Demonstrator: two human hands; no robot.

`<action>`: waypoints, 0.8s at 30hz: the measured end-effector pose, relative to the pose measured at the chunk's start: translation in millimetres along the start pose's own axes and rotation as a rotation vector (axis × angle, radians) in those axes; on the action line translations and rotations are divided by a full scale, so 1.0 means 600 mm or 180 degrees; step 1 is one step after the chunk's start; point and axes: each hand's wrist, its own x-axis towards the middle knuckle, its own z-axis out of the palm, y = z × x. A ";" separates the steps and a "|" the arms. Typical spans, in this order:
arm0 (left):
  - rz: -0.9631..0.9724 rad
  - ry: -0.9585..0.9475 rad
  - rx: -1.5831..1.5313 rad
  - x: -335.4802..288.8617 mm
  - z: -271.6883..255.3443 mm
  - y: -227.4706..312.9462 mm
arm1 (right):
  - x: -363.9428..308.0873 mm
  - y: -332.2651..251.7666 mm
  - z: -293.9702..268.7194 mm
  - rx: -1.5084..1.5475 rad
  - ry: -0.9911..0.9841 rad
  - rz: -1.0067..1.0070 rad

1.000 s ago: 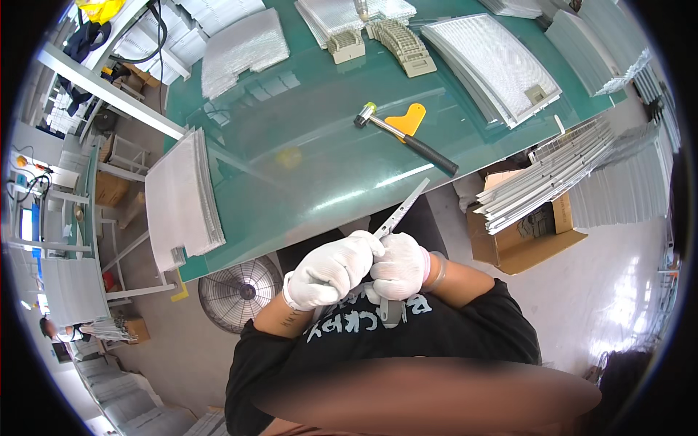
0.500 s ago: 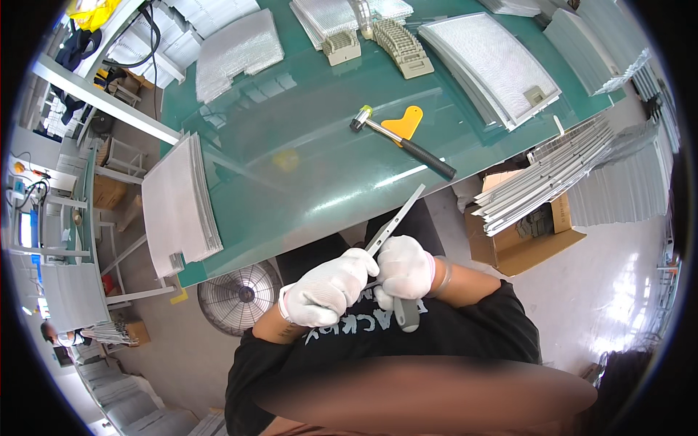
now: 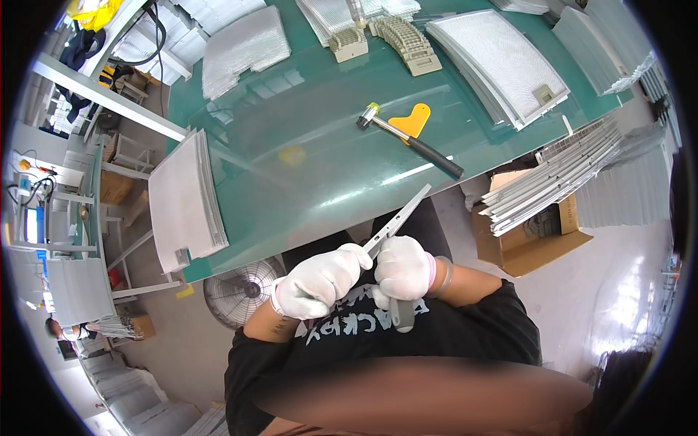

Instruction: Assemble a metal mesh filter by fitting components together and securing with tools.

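Head view: I see white-gloved left hand gripping slotted silver metal strip, slanting upper right; white-gloved right fist, alongside, clenches rounded grey handle.

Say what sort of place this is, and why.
Probably a workshop or light-assembly area: a green-topped worktable with a hammer and a yellow scraper-like tool on it, plus a stack of pale flat panels.

Slim, pale, holed strip slanting up rightward, grey handle below
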 end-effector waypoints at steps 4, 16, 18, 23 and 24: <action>0.0037 0.0111 -0.0187 -0.002 -0.020 0.005 | 0.006 0.002 -0.009 0.0057 -0.0347 -0.0107; 0.0536 0.0345 -0.0490 -0.130 -0.111 0.081 | -0.049 0.232 -0.223 -0.2672 -0.0576 0.3652; 0.0637 0.0358 -0.0571 -0.145 -0.124 0.072 | -0.048 0.242 -0.220 -0.2843 -0.0810 0.3729; 0.0933 0.0162 -0.0768 -0.153 -0.120 0.086 | 0.099 0.141 -0.124 -0.1346 -0.0860 0.1390; 0.0926 0.0234 -0.0674 -0.155 -0.114 0.099 | 0.135 0.115 -0.098 -0.0555 -0.1163 0.1169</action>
